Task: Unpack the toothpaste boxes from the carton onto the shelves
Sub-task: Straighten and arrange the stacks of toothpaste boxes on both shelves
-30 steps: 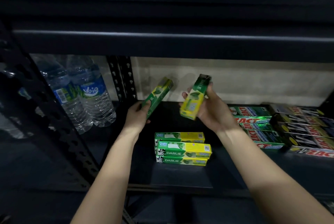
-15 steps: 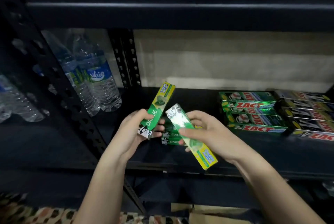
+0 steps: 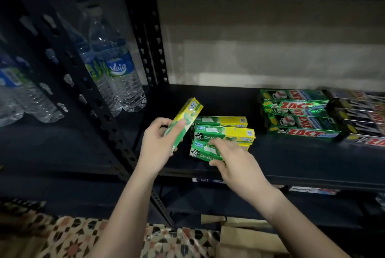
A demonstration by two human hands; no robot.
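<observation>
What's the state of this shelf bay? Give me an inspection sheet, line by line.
Surface: dark metal shelf, partly stocked.
Job's things: Darlie boxes lie stacked near the shelf front; carton sits on the floor below.
Clutter: Zact boxes stacked at right; water bottles upright at left.
Grip: left hand holds a tilted Darlie box; right hand grips the front box at the stack.
Cables: nothing seen.
Surroundings: pale wall behind, patterned floor below.

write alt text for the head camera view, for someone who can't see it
A person's right hand sets a green-and-yellow Darlie box at the front of a Darlie stack on a dark shelf, while the left hand holds another box tilted upward. Zact boxes lie to the right, water bottles to the left.
</observation>
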